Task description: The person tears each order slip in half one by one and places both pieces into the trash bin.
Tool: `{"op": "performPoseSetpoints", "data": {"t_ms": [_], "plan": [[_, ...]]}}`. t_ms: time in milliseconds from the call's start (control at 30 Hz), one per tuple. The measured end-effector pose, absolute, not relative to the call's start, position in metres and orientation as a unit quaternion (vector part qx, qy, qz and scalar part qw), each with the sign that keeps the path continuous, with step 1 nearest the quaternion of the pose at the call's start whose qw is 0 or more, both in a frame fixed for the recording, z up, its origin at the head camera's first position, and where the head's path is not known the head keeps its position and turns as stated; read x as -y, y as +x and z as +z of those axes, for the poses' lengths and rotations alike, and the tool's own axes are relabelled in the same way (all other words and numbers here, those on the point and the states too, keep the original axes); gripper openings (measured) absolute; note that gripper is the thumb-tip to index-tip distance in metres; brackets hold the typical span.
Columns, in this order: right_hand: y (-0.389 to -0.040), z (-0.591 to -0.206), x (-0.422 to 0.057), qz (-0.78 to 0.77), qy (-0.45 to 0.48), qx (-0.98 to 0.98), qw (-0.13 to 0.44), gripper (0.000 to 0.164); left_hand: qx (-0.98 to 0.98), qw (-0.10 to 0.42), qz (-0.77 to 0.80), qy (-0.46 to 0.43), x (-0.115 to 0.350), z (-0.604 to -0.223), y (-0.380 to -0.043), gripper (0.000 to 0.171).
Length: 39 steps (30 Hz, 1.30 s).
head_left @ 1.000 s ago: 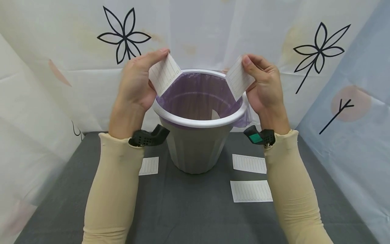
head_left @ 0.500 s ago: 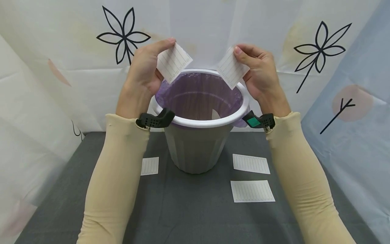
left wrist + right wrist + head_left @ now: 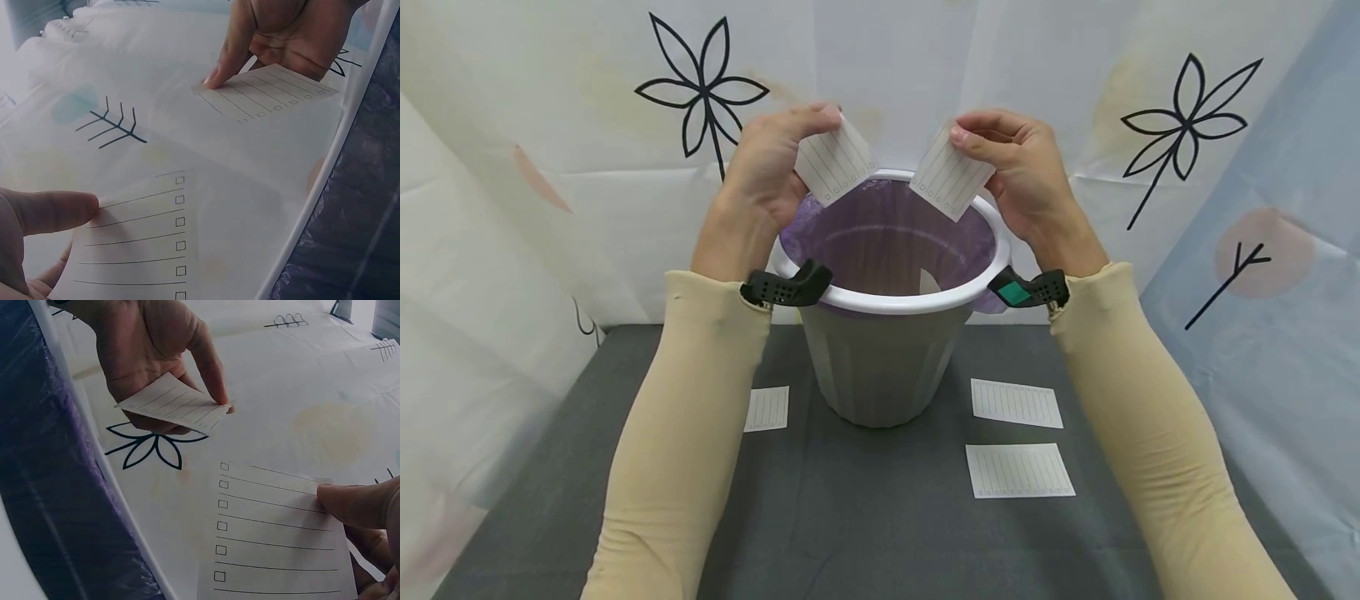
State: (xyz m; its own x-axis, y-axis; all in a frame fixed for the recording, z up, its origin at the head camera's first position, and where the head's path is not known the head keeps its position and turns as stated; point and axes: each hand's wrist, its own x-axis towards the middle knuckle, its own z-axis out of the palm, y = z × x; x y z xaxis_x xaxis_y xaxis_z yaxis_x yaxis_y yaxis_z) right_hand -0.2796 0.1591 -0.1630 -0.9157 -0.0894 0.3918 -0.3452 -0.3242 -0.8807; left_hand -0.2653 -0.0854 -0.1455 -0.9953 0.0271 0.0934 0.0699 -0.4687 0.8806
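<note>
My left hand point(image 3: 767, 167) pinches a lined white paper slip point(image 3: 837, 160) with small checkbox squares, thumb on its face. A similar lined slip point(image 3: 951, 173) is pinched between thumb and fingers of my right hand point(image 3: 1026, 179). Both slips are tilted, apart from each other, and overlap the far part of a grey bin's white rim point(image 3: 895, 302) in the head view. A purple bag point(image 3: 887, 225) lines the bin, with a bit of white paper point(image 3: 928, 282) inside. The left wrist view shows the left slip point(image 3: 134, 244) close up; the right wrist view shows the right slip point(image 3: 275, 544).
Two lined paper slips lie right of the bin on the dark tabletop point(image 3: 865, 517): an upper slip point(image 3: 1017, 403) and a lower slip point(image 3: 1019, 471). Another slip point(image 3: 767, 408) lies left, partly behind the left sleeve. A white patterned curtain point(image 3: 895, 67) hangs behind.
Both hands have moved inward with their paper slips, bringing the slips closer together. They rose at first, then the left hand lowered slightly. The slips on the table have stayed put.
</note>
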Motion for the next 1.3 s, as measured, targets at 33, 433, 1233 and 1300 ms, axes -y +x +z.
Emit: {"op": "performPoseSetpoints", "data": {"t_ms": [33, 433, 1233, 1300], "plan": [[-0.280, -0.163, -0.159, 0.787, 0.191, 0.581, 0.079, 0.008, 0.517, 0.009, -0.854, -0.048, 0.086, -0.146, -0.265, 0.036], [-0.282, -0.166, -0.155, 0.741, 0.201, 0.640, 0.044, 0.012, 0.574, -0.017, -0.815, -0.076, 0.084, -0.147, -0.264, 0.014], [-0.254, -0.171, -0.164, 0.724, 0.261, 0.637, 0.028, 0.012, 0.610, -0.021, -0.786, -0.101, 0.084, -0.146, -0.239, 0.017], [-0.247, -0.173, -0.168, 0.728, 0.270, 0.629, 0.025, 0.014, 0.612, -0.010, -0.783, -0.113, 0.086, -0.149, -0.231, 0.017]]}}
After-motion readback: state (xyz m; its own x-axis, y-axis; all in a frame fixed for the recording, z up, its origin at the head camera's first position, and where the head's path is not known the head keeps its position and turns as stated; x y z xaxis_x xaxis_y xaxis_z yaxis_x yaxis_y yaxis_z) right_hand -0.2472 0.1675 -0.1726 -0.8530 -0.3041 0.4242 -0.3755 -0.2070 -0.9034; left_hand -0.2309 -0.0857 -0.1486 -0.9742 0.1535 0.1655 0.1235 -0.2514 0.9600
